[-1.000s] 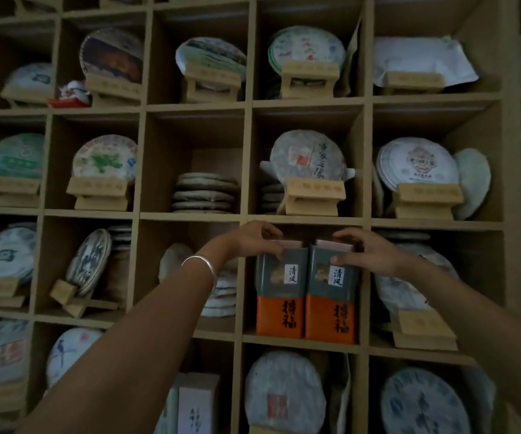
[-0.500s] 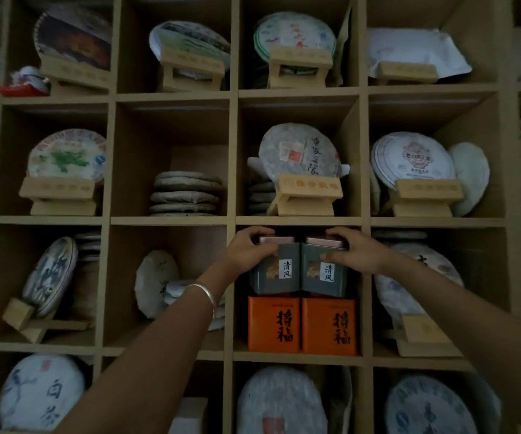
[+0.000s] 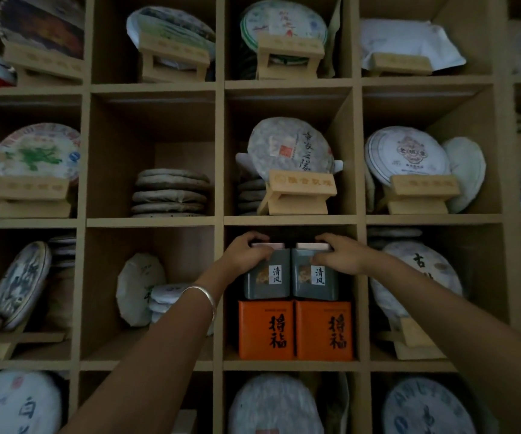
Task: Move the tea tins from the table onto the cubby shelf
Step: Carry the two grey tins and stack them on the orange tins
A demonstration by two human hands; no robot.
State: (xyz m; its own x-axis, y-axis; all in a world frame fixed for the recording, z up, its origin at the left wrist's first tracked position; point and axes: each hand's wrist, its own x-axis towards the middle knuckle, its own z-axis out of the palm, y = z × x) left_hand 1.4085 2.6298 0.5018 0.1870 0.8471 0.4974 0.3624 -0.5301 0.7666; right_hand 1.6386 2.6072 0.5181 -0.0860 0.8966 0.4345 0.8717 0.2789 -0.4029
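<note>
Two grey tea tins stand side by side on top of two orange tins inside one cubby of the wooden shelf (image 3: 290,220). My left hand (image 3: 246,253) grips the top of the left grey tin (image 3: 267,278), fingers curled over its pale lid. My right hand (image 3: 337,255) grips the top of the right grey tin (image 3: 315,280) the same way. Below them sit the left orange tin (image 3: 265,328) and the right orange tin (image 3: 324,330), touching each other. The table is out of view.
Neighbouring cubbies hold round wrapped tea cakes, some propped on wooden stands (image 3: 301,191), some stacked flat (image 3: 170,192). The divider (image 3: 359,292) on the right and the divider (image 3: 218,292) on the left sit close to the tins. A silver bracelet (image 3: 203,296) circles my left wrist.
The two grey tins went from in front of the orange tins up onto their tops and deeper into the cubby. Both hands kept their hold. The view has moved closer.
</note>
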